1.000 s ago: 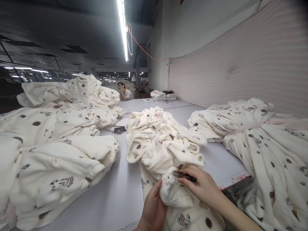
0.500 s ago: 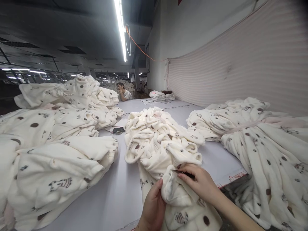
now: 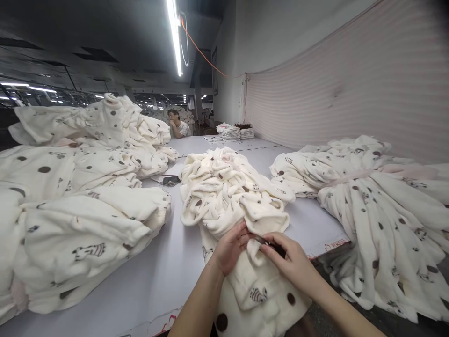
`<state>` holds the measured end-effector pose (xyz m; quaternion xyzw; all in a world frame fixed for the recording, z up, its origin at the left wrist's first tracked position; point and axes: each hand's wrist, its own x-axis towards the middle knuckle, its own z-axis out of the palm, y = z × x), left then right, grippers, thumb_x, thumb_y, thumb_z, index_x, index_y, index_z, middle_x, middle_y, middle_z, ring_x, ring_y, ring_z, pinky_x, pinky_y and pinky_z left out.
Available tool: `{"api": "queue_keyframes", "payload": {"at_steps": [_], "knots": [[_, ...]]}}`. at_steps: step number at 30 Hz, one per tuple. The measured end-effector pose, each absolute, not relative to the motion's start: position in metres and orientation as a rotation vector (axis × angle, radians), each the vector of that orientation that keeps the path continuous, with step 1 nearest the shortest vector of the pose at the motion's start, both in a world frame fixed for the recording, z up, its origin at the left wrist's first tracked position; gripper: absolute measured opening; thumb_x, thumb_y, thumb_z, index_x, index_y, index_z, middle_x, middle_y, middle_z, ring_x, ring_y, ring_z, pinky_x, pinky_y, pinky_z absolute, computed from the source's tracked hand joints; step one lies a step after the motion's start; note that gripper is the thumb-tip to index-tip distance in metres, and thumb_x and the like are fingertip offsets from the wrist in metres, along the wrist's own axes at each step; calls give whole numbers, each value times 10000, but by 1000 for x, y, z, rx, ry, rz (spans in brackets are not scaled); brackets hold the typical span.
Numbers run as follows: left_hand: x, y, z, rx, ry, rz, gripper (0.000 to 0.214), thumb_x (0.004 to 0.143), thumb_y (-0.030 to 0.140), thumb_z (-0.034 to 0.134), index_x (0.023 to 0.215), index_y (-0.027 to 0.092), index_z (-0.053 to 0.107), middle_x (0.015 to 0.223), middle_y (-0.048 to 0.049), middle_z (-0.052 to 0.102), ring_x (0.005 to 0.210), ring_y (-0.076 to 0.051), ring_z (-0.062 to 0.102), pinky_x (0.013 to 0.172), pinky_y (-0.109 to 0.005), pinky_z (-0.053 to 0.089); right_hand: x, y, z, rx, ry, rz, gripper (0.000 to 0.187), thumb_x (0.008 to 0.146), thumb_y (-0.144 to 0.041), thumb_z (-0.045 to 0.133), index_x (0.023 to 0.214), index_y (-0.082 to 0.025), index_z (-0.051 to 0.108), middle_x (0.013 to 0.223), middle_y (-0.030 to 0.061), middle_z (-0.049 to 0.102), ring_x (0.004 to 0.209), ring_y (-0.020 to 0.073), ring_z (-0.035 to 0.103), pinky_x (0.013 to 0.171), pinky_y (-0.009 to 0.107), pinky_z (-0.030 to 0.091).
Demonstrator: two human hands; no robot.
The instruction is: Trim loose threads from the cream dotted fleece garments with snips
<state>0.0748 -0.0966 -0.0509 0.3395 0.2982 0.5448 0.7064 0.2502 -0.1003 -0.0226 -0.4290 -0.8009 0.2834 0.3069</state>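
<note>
A cream fleece garment [image 3: 257,292] with brown dots and small zebra prints hangs over the near table edge. My left hand [image 3: 230,246] is closed, pinching a fold of this garment near its top. My right hand [image 3: 293,263] is closed around small dark thread snips [image 3: 268,243], whose tip points left at the pinched fold. Both hands sit close together just below the heap of the same garments [image 3: 228,189] in the middle of the table.
Large piles of the same fleece lie at left [image 3: 70,196] and right [image 3: 379,206] on the white table [image 3: 175,281]. A dark small object [image 3: 171,180] lies behind the middle heap. A person [image 3: 177,125] sits at the far end beside folded stacks [image 3: 233,132].
My left hand has risen from low under the garment to pinch the fold next to the snips. The garment now hangs flatter. The view has tilted slightly upward.
</note>
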Motion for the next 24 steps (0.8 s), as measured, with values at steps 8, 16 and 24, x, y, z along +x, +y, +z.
{"api": "queue_keyframes", "payload": {"at_steps": [8,16,24], "knots": [[54,-125,-68,621,909,1418,264,782,335,628,1007,198,651,1056,-86,680,1015,-220,603,905,-340,426,238,-107,-72,-1256,-2555,595,278,745,-171,536,996,-239,634,963,47,667,896,235,606,745,302,403],[89,-187,-120,891,1428,1578,294,640,304,758,891,200,644,815,-44,673,720,-199,585,638,-261,413,231,-101,-51,-1098,-2378,900,87,749,-174,563,798,-217,620,767,-17,640,756,165,584,660,236,409],[86,-180,-102,850,1345,1672,261,715,290,700,951,225,609,902,-41,665,903,-247,591,787,-296,440,237,-116,-29,-1045,-2430,729,180,871,-317,523,975,-277,665,908,8,644,832,182,601,703,260,435]]}}
